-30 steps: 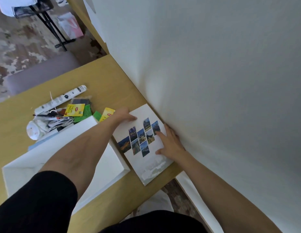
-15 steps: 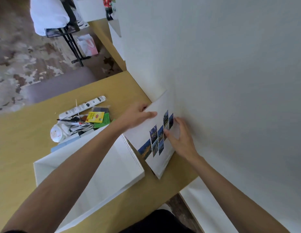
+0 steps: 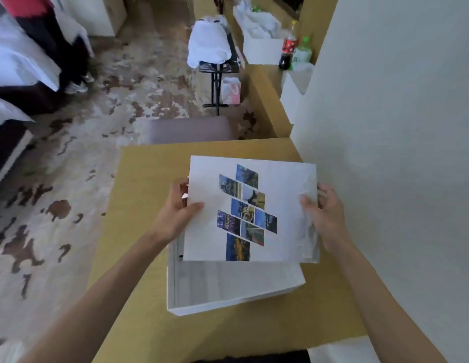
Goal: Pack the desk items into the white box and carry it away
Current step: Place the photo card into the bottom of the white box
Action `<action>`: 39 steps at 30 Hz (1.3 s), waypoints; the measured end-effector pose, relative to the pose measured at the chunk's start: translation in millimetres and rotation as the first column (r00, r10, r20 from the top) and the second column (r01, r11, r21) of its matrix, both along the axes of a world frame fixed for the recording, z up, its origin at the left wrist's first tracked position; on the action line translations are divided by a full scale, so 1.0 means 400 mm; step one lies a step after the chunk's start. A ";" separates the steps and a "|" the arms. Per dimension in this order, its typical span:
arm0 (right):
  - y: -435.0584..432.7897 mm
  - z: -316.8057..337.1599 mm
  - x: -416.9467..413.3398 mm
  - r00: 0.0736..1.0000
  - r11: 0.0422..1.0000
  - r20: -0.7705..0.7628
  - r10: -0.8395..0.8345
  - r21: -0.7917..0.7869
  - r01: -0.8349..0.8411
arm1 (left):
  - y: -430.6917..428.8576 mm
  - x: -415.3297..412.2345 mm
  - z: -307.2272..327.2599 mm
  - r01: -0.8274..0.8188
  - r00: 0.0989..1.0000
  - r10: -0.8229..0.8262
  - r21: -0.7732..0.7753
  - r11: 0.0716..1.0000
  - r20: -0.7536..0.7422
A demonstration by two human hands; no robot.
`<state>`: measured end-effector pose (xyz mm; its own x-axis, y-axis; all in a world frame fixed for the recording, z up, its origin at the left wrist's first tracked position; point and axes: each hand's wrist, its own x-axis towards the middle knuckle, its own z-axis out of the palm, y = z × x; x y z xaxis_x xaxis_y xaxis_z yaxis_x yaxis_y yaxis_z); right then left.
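Between our fingers (image 3: 194,206) we see a smooth, matt white booklet (image 3: 250,208) with printed photo tiles; below them a matt white box (image 3: 228,286) of card, on a matt wood-grain desk (image 3: 149,179).

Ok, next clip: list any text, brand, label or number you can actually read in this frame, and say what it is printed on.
None can be read.
White booklet held by the left hand and right hand over the white box: only photo tiles, no lettering visible.
Dark bottle with a red label: label too blurred.
Green bottle: label too blurred.
Pink-and-white bag: print too small.
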<state>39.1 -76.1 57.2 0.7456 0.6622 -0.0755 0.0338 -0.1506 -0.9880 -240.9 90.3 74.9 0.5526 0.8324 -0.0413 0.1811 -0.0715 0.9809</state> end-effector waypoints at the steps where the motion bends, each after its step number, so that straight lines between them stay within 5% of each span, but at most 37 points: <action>1: 0.017 -0.001 -0.025 0.998 0.999 0.030 0.053 0.003 -0.053 | 0.011 -0.046 -0.012 -0.021 0.999 0.021 0.036 0.999 -0.024; 4: 0.046 -0.008 -0.084 0.962 0.964 0.101 0.256 -0.103 -0.245 | 0.040 -0.151 -0.028 -0.064 0.985 0.088 0.155 0.986 -0.148; 7: 0.047 -0.028 -0.112 0.857 0.857 0.218 0.468 -0.347 -0.380 | 0.045 -0.180 -0.045 0.065 0.918 0.046 0.262 0.963 -0.395; 13: 0.007 -0.042 -0.101 0.715 0.736 0.353 0.604 -0.591 -0.330 | 0.009 -0.133 -0.080 0.232 0.857 0.005 0.393 0.890 -0.516; 17: -0.012 -0.061 -0.093 0.684 0.780 0.456 0.570 -0.561 -0.277 | 0.005 -0.126 -0.093 0.328 0.795 -0.063 0.340 0.881 -0.603; 19: -0.007 -0.070 -0.083 0.624 0.813 0.564 0.540 -0.540 -0.216 | 0.007 -0.123 -0.089 0.380 0.765 -0.010 0.439 0.814 -0.644; 23: 0.028 -0.080 -0.073 0.411 0.816 0.717 0.563 -0.562 -0.139 | 0.012 -0.108 -0.097 0.545 0.696 0.081 0.598 0.587 -0.714; 27: 0.057 -0.117 -0.093 -0.102 0.642 0.650 0.753 -0.760 -0.099 | -0.012 -0.094 -0.133 0.652 0.589 0.126 0.562 0.509 -0.798; 29: 0.064 -0.139 -0.110 -0.175 0.558 0.569 0.803 -0.822 -0.114 | -0.026 -0.087 -0.149 0.671 0.554 0.166 0.556 0.491 -0.816; 33: 0.088 -0.177 -0.129 -0.154 0.461 0.493 0.856 -0.864 -0.202 | -0.067 -0.061 -0.183 0.675 0.515 0.069 0.454 0.582 -0.854; 39: 0.121 -0.216 -0.108 -0.102 0.196 0.221 0.970 -0.959 -0.207 | -0.095 0.017 -0.239 0.556 0.239 -0.157 0.002 0.831 -0.958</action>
